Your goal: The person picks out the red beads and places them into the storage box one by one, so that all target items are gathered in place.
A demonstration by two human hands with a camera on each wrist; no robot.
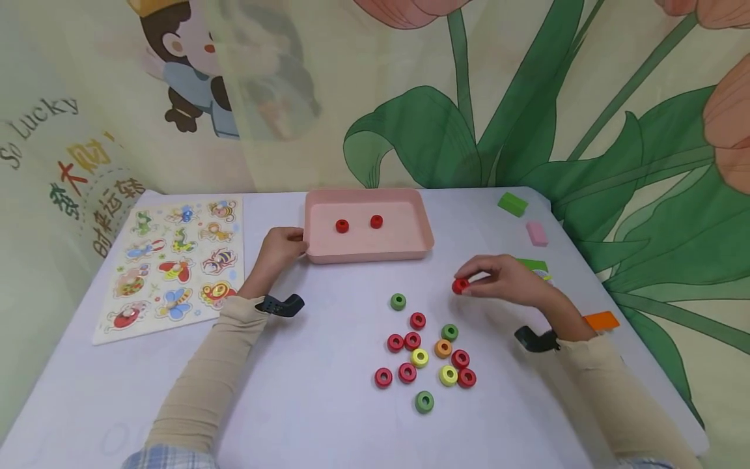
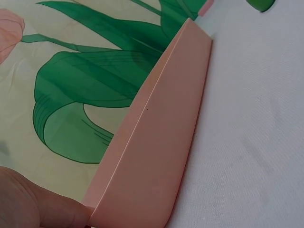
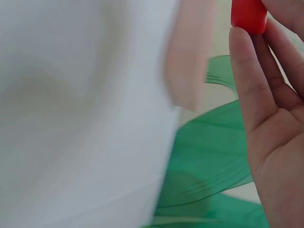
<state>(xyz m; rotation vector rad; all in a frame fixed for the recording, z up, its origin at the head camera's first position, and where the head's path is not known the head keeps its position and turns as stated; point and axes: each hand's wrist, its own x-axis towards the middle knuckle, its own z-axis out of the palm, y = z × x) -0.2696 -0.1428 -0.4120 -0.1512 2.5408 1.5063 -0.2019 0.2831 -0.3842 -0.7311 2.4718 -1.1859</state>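
My right hand point(image 1: 505, 280) pinches a red ring-shaped bead point(image 1: 459, 286) between thumb and fingertips, above the table to the right of the tray. The right wrist view shows the same red bead point(image 3: 249, 16) at the fingertips. With thumb and fingers my left hand point(image 1: 280, 251) grips the left side of a shallow pink tray point(image 1: 369, 256). In the left wrist view the thumb point(image 2: 61, 211) lies at the rim of the tray point(image 2: 156, 128); the other fingers are mostly hidden. Inside the tray sit two red beads, one left point(image 1: 342, 226) and one right point(image 1: 377, 222).
Several red, green, yellow and orange beads point(image 1: 407, 372) lie loose in front of the tray. A board with insect pictures point(image 1: 176, 270) lies at left. Green point(image 1: 512, 204), pink point(image 1: 536, 234) and orange blocks point(image 1: 601, 320) stand along the right edge. A printed curtain hangs behind.
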